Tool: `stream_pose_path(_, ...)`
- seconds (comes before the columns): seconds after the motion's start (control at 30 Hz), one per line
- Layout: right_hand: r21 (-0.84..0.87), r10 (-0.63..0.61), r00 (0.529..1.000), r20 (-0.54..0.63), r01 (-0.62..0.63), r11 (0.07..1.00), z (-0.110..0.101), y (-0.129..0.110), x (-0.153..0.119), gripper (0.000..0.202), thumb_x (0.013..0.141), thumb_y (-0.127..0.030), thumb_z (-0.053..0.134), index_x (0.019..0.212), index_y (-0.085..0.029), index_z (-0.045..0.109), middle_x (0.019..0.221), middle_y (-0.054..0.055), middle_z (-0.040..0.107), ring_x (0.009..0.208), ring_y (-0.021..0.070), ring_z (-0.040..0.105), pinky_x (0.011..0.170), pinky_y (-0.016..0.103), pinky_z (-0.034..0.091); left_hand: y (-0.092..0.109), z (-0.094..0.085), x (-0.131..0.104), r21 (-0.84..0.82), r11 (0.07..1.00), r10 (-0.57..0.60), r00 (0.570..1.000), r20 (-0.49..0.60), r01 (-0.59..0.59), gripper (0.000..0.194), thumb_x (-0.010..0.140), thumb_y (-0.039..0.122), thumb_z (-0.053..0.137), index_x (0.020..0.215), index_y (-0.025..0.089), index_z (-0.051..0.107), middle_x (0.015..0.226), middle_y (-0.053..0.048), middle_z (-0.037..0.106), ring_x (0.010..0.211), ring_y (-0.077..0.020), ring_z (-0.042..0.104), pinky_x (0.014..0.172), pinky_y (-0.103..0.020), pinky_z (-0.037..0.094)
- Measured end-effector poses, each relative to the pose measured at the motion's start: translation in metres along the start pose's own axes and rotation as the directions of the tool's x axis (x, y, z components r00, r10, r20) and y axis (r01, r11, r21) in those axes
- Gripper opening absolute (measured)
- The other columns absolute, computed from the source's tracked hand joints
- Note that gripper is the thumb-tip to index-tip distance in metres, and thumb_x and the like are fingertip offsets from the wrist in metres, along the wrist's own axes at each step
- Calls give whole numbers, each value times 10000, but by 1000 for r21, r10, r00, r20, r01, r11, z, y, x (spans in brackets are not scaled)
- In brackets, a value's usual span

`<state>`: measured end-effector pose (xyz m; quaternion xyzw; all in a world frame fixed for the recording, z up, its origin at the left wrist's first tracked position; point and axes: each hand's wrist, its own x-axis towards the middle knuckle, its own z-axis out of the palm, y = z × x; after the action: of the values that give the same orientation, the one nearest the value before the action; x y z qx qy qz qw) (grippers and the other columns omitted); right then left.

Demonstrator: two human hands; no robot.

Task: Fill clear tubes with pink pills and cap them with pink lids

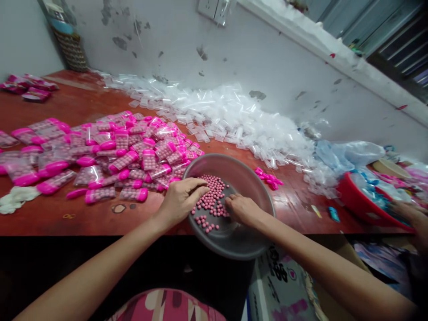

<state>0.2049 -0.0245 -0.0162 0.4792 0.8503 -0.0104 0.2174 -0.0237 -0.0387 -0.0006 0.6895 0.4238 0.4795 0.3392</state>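
A grey bowl (257, 187) sits at the table's front edge, with many small pink beads (214, 191) spread over the left part of its floor. My left hand (182, 198) reaches over the bowl's left rim, beside the beads. Its fingers are curved, with a gap between thumb and forefinger, and nothing shows in it. Inside the bowl, my right hand (243, 208) has its fingers curled at the beads' right side. Its fingertips are hidden, so what they hold cannot be made out. Left of the bowl lie bead-filled clear containers with pink caps (127, 160).
Clear empty containers (227, 111) are heaped along the wall. Pink caps (268, 178) lie right of the bowl. A red basin (354, 200) stands farther right, with another person's hand (409, 214) at it. Pink packets (35, 87) and a woven holder (72, 51) are at far left.
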Motion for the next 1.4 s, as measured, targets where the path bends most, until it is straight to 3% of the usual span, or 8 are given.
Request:
stream_pose_path(0.5, 444, -105, 986, -126, 151, 883, -19, -47, 49, 331, 661, -291, 646, 946, -156, 544, 871, 29, 608, 752, 155, 554, 637, 240, 410, -2, 0, -1, -13, 1000, -17, 999, -31, 17, 183, 806, 163, 510, 911, 160, 660, 887, -39, 691, 815, -146, 627, 766, -235, 466)
stream_pose_path(0.63, 888, -20, 980, -198, 188, 419, -26, -31, 30, 261, 664, -256, 648, 886, -159, 552, 810, -7, 592, 716, 127, 535, 644, 241, 417, 2, -2, 1, -48, 997, -61, 997, -37, 59, 222, 821, 227, 499, 988, 167, 632, 983, -42, 673, 899, -158, 611, 813, -244, 452)
stream_pose_path(0.73, 979, 57, 979, -196, 191, 75, -33, -23, 12, 267, 682, -243, 646, 922, -173, 550, 846, -8, 594, 756, 125, 548, 708, 262, 433, 9, 0, 5, -37, 995, -85, 995, 50, 87, 308, 815, 265, 504, 1102, 180, 576, 1075, -54, 639, 958, -185, 592, 841, -270, 439)
stream_pose_path(0.9, 963, 175, 961, -214, 237, -128, -40, -20, -9, 287, 654, -245, 690, 894, -172, 553, 804, -10, 598, 728, 118, 567, 703, 271, 468, 20, 16, 16, -158, 983, -41, 954, 296, 92, 263, 806, 191, 478, 1026, 183, 623, 975, -42, 660, 949, -202, 585, 849, -284, 423)
stream_pose_path(1.03, 961, 258, 938, -231, 262, -93, -36, -19, -20, 316, 643, -237, 700, 899, -186, 523, 750, -20, 611, 666, 113, 580, 631, 255, 479, 20, 33, 22, -404, 869, -107, 906, 409, 286, 212, 769, 199, 526, 927, 141, 655, 877, -54, 668, 824, -196, 609, 743, -277, 463)
stream_pose_path(1.23, 949, 323, 895, -309, 265, 173, -21, 14, -42, 293, 726, -322, 614, 975, -196, 526, 701, -4, 636, 618, 125, 591, 564, 237, 460, 20, 41, 21, -590, 591, -351, 834, 425, 549, 218, 699, 251, 655, 893, 153, 631, 827, -31, 649, 709, -134, 600, 671, -232, 479)
stream_pose_path(1.33, 870, 564, 738, -370, 63, 489, 0, 72, -53, 220, 807, -362, 475, 880, -188, 587, 744, 14, 641, 669, 132, 598, 622, 245, 462, 19, 40, 20, -559, 568, -402, 796, 452, 604, 205, 701, 281, 667, 862, 162, 618, 800, -22, 635, 688, -127, 598, 664, -235, 490)
stream_pose_path(1.4, 795, 692, 610, -385, -162, 585, 22, 119, -57, 260, 828, -342, 411, 872, -181, 611, 741, 30, 649, 674, 146, 596, 630, 254, 451, 16, 39, 19, -544, 553, -409, 775, 482, 631, 207, 705, 295, 665, 855, 163, 611, 794, -27, 628, 705, -142, 603, 685, -259, 499)
